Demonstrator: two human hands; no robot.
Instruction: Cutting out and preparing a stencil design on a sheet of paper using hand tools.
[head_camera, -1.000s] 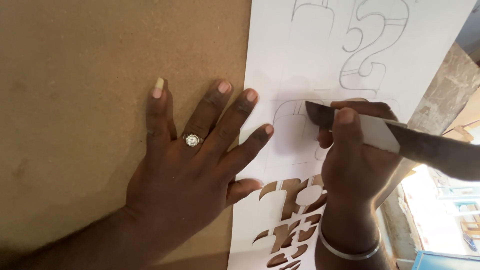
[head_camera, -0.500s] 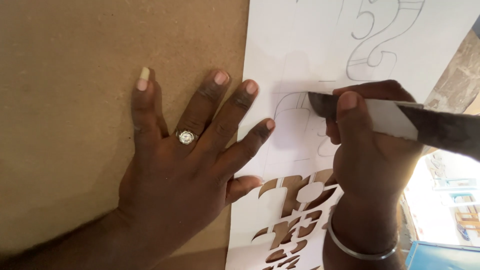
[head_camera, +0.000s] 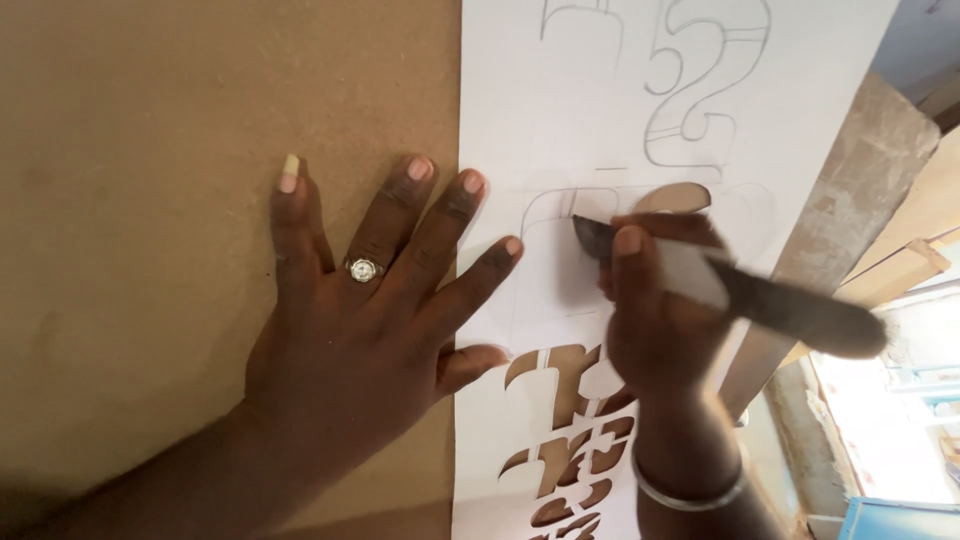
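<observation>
**Blade on thin paper, flat hand pinning the sheet**

I'm looking down at a long white paper sheet (head_camera: 560, 130) lying on a brown board counter (head_camera: 150, 150). My left hand (head_camera: 370, 330) lies spread flat, palm down, the index fingertip and thumb resting on the sheet's left edge, the other fingers on the board beside it. My right hand (head_camera: 650, 330) is closed around a knife (head_camera: 740, 290), its dark blade tip touching the sheet at a pencilled outline in the middle. Lower down the sheet, shapes are already cut through, the brown showing behind.

The sheet looks light, floppy and easy to tear, I'd judge, especially around those cut-outs, where narrow bridges remain. It would slide on the smooth board. Best held by pressing flat close to the blade, on uncut paper, rather than lifting by an edge.
</observation>
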